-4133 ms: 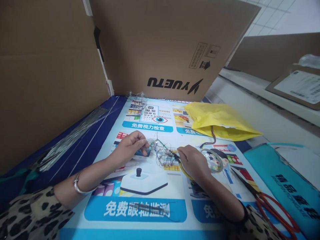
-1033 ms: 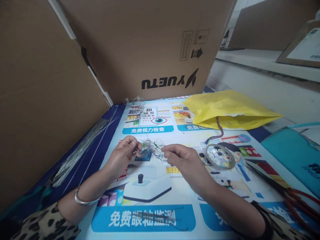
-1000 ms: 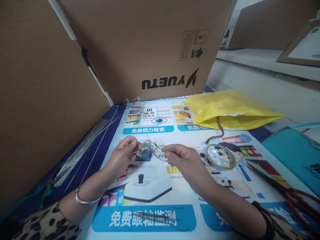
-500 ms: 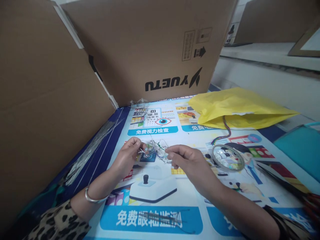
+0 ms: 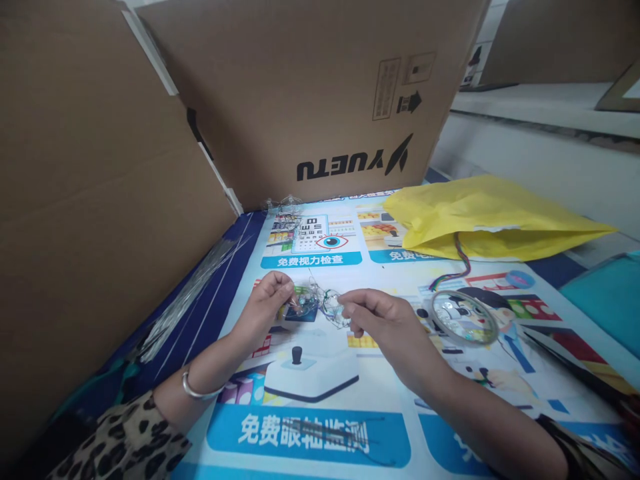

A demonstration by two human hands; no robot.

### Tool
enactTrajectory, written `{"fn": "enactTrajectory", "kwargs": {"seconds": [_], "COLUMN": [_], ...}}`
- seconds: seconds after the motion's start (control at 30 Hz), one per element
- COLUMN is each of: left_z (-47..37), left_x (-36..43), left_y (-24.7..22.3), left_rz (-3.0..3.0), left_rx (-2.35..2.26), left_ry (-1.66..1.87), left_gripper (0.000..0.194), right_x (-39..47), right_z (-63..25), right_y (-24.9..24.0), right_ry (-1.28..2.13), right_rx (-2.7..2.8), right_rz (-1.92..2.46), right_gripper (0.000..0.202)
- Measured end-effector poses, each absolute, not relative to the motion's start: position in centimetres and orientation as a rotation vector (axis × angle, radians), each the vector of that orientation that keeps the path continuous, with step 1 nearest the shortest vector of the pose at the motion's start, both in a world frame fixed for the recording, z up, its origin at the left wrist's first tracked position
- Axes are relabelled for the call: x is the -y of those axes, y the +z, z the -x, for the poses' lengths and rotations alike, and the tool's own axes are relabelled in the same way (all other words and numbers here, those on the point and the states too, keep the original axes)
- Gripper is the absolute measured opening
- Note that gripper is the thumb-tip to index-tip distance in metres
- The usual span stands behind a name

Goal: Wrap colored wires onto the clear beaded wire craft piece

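Between my two hands hangs a tangled piece of thin wire [image 5: 330, 303] with small clear beads and a bit of green on it. My left hand [image 5: 267, 300] pinches its left end between thumb and fingers, and a silver bangle circles that wrist. On the other side my right hand [image 5: 377, 317] has thumb and forefinger pressed together on the wire's right part. A round clear dish [image 5: 465, 317] holding small shiny beads lies to the right of my right hand. The exact spots under the fingertips are hidden.
Cardboard panels [image 5: 300, 87] wall off the back and left. A yellow bag [image 5: 490, 213] lies back right, with coloured cords [image 5: 463, 260] coming out. Loose wires [image 5: 193, 287] lie left, dark strands [image 5: 330, 433] in front, another wire tangle [image 5: 283, 210] at the back. A teal item [image 5: 610, 300] lies right.
The whole view has shifted slightly, so things sit a little further right. My left fingers have turned a little on the wire piece; both hands still grip it.
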State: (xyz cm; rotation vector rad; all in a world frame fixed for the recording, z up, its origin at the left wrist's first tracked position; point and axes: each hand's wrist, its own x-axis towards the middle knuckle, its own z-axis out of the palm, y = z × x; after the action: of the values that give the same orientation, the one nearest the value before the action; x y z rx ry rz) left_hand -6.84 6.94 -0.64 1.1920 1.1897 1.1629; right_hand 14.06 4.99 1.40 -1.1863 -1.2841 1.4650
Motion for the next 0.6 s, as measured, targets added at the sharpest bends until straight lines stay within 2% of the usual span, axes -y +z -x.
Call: {"fn": "enactTrajectory", "kwargs": {"seconds": [0.6], "left_z": [6.2], "left_x": [-6.0], "left_y": [0.0], "left_rz": [-1.268], "left_rx": [-1.168], "left_ry": [1.164], "left_gripper": [0.019], "right_x": [-5.0], "right_z": [-13.8], "right_y": [0.9], "right_ry": [1.351], "right_rx": [1.481], "right_rz": [1.262], "right_gripper": [0.018]}}
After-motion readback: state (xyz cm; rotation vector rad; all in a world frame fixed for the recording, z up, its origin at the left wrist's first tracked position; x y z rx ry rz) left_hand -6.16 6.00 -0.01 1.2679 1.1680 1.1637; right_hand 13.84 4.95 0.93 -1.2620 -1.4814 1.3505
